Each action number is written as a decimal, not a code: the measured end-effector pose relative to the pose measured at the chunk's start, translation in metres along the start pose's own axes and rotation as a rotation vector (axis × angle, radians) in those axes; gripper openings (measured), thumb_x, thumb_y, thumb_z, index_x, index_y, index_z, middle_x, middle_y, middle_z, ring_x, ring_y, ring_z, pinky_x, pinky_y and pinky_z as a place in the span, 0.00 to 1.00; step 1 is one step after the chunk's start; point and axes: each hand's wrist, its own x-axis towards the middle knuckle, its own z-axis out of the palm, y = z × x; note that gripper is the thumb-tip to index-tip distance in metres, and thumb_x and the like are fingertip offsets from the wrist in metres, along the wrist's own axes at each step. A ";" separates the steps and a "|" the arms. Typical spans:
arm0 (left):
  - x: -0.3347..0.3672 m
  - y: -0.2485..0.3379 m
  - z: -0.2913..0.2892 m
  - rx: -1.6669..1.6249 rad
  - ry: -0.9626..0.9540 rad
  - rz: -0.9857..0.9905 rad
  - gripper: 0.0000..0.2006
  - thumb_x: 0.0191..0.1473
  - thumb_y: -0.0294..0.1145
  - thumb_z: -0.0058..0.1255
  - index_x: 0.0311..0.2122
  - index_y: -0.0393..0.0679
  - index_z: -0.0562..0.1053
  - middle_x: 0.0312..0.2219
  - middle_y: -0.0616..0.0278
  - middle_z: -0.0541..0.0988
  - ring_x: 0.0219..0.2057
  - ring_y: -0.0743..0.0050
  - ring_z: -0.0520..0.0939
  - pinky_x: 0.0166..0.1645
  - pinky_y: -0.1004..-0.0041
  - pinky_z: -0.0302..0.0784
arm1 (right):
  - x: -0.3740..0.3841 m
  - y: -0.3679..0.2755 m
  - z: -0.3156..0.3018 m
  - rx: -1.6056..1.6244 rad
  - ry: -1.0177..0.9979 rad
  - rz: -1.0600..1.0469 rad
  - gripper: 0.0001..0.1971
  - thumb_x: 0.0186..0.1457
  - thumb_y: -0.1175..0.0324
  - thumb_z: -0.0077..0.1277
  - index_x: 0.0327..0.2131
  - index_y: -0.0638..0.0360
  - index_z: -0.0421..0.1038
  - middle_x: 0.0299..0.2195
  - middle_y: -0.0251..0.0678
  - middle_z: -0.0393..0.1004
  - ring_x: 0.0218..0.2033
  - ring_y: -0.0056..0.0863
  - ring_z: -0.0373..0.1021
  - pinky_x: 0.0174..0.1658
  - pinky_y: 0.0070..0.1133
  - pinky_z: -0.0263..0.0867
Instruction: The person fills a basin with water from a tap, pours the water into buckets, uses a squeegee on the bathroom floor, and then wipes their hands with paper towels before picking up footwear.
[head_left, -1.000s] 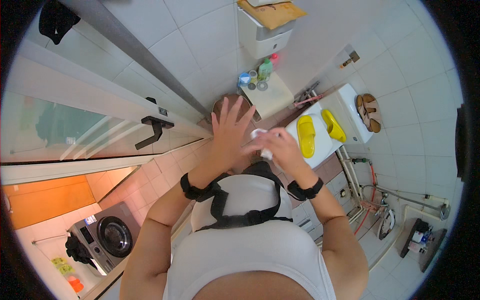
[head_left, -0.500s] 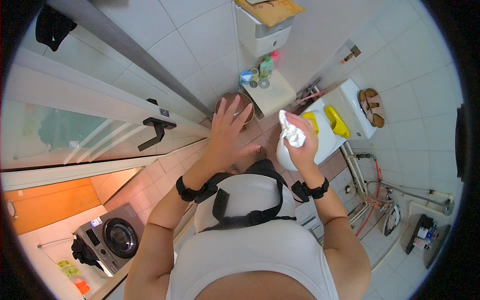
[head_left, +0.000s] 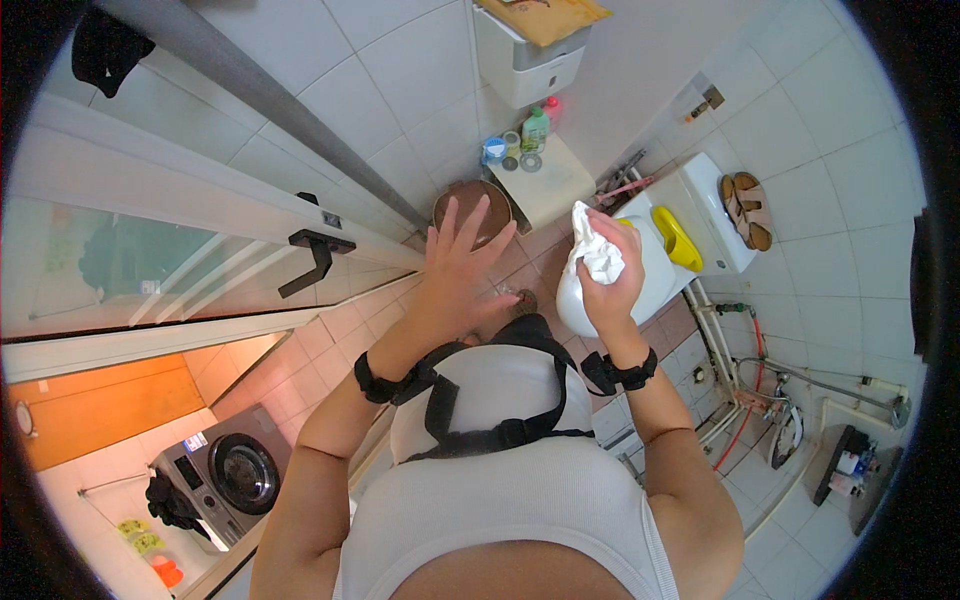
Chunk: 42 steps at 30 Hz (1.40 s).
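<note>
My right hand [head_left: 617, 292] is closed round a crumpled wad of white tissue [head_left: 597, 252], part of which sticks up past my thumb. It is in front of the white toilet [head_left: 572, 306], whose bowl it partly covers. Nothing is in my left hand [head_left: 458, 268], which is held out with its fingers spread. Beyond those fingertips stands a round brown bin [head_left: 463, 200], its near side hidden by them. Both wrists wear black straps.
A small white stand [head_left: 547, 183] with bottles, including a green bottle [head_left: 535, 130], is by the far wall. Yellow slippers [head_left: 677, 240] lie on the toilet and sandals [head_left: 746, 211] on its tank. At left is a glass door with a black handle [head_left: 318, 262]; beyond it, a washing machine [head_left: 243, 474].
The view has shifted slightly. My right hand has turned a little with the tissue, and more of the tissue shows above the fingers. My left hand remains spread, nearly in place.
</note>
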 end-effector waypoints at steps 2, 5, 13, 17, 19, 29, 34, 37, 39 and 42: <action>-0.003 -0.003 0.002 0.042 -0.024 0.003 0.38 0.41 0.45 0.61 0.60 0.54 0.59 0.63 0.53 0.47 0.62 0.36 0.46 0.61 0.44 0.46 | 0.001 0.007 -0.002 -0.085 0.069 -0.030 0.24 0.35 0.83 0.52 0.42 0.62 0.69 0.43 0.44 0.71 0.45 0.39 0.66 0.50 0.29 0.59; -0.013 -0.018 0.009 0.095 -0.052 -0.025 0.34 0.44 0.46 0.59 0.58 0.53 0.62 0.61 0.51 0.52 0.61 0.37 0.49 0.60 0.43 0.46 | 0.000 0.024 -0.009 -0.029 0.178 0.087 0.23 0.37 0.84 0.51 0.42 0.62 0.69 0.44 0.42 0.71 0.46 0.38 0.66 0.51 0.28 0.58; -0.069 -0.085 0.018 0.092 -0.415 -0.283 0.27 0.50 0.46 0.52 0.55 0.53 0.65 0.55 0.59 0.63 0.59 0.49 0.58 0.58 0.39 0.49 | -0.006 0.057 -0.042 -0.003 0.295 0.247 0.21 0.43 0.84 0.48 0.45 0.64 0.67 0.45 0.41 0.70 0.47 0.31 0.67 0.52 0.24 0.59; -0.083 -0.093 0.010 0.368 -0.574 -0.429 0.28 0.53 0.46 0.49 0.58 0.52 0.61 0.57 0.57 0.61 0.61 0.50 0.55 0.58 0.37 0.47 | -0.004 0.053 -0.049 0.021 0.351 0.277 0.21 0.45 0.84 0.47 0.47 0.65 0.65 0.46 0.39 0.69 0.47 0.28 0.66 0.51 0.23 0.60; -0.086 -0.093 0.005 0.358 -0.521 -0.474 0.31 0.54 0.46 0.47 0.62 0.51 0.54 0.60 0.58 0.57 0.63 0.49 0.51 0.59 0.38 0.48 | -0.002 0.050 -0.048 0.063 0.358 0.286 0.21 0.46 0.84 0.47 0.47 0.65 0.65 0.46 0.39 0.69 0.47 0.27 0.66 0.51 0.22 0.60; -0.040 -0.038 -0.038 -1.890 0.089 -0.304 0.38 0.55 0.66 0.16 0.64 0.51 0.43 0.63 0.52 0.45 0.63 0.49 0.48 0.59 0.38 0.50 | -0.019 0.022 -0.014 0.125 0.095 0.196 0.25 0.39 0.85 0.48 0.46 0.64 0.65 0.46 0.40 0.68 0.49 0.32 0.65 0.55 0.25 0.57; -0.041 -0.029 -0.046 -1.992 0.119 -0.296 0.43 0.52 0.71 0.16 0.64 0.50 0.43 0.64 0.53 0.43 0.63 0.48 0.48 0.58 0.33 0.48 | -0.012 -0.019 0.007 0.017 -0.183 -0.089 0.23 0.36 0.78 0.55 0.42 0.61 0.69 0.42 0.43 0.72 0.43 0.40 0.68 0.47 0.29 0.63; -0.041 -0.026 -0.047 -1.957 0.107 -0.296 0.44 0.50 0.73 0.17 0.65 0.50 0.42 0.64 0.53 0.43 0.63 0.48 0.47 0.57 0.33 0.48 | -0.009 -0.033 0.020 0.089 -0.312 -0.166 0.26 0.34 0.73 0.61 0.43 0.58 0.69 0.43 0.41 0.72 0.41 0.41 0.69 0.45 0.30 0.63; -0.040 -0.022 -0.045 -1.843 0.046 -0.238 0.48 0.47 0.76 0.19 0.65 0.51 0.39 0.64 0.54 0.42 0.64 0.49 0.47 0.57 0.36 0.52 | -0.008 -0.043 0.028 0.191 -0.338 -0.158 0.28 0.31 0.72 0.63 0.43 0.57 0.68 0.45 0.41 0.70 0.43 0.40 0.68 0.45 0.30 0.64; -0.037 -0.012 -0.046 -1.689 -0.014 -0.151 0.52 0.43 0.79 0.22 0.65 0.51 0.37 0.64 0.54 0.41 0.64 0.51 0.47 0.57 0.43 0.57 | -0.009 -0.049 0.042 0.305 -0.441 -0.099 0.29 0.31 0.71 0.64 0.44 0.56 0.68 0.45 0.41 0.70 0.45 0.39 0.67 0.46 0.29 0.64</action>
